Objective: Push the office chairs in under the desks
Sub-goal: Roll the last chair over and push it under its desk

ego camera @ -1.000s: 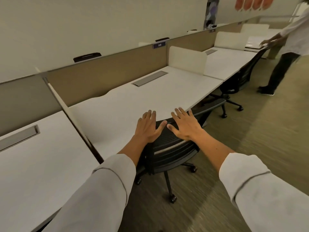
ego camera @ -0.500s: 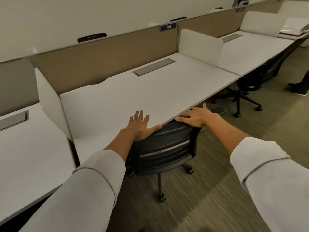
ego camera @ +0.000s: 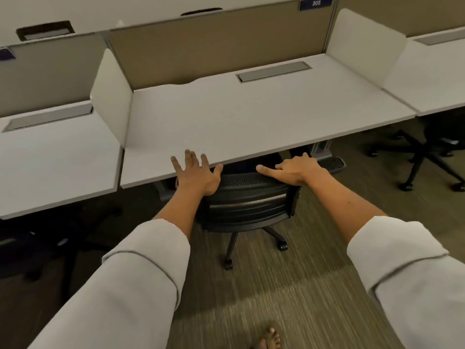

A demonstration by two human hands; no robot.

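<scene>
1. At 12 o'clock from the person, a black office chair (ego camera: 247, 200) sits with its seat tucked under the white desk (ego camera: 241, 122), backrest top just at the desk's front edge.
2. Left hand (ego camera: 198, 176) rests flat on the backrest's left top corner, fingers spread wide, gripping nothing.
3. Right hand (ego camera: 295, 170) lies on the right top edge, forefinger pointing toward 9 o'clock, other fingers loosely curled.
4. At 3 o'clock, a second chair (ego camera: 427, 154) sits under the neighbouring desk (ego camera: 432, 79).

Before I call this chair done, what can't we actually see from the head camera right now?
- Chair seat: hidden under the desk, so its depth is unclear.
- Right hand fingertips: curled behind the backrest top.
- Neighbouring chair: in shadow, cut off by the right edge.
- Left desk's underside: too dark.
</scene>
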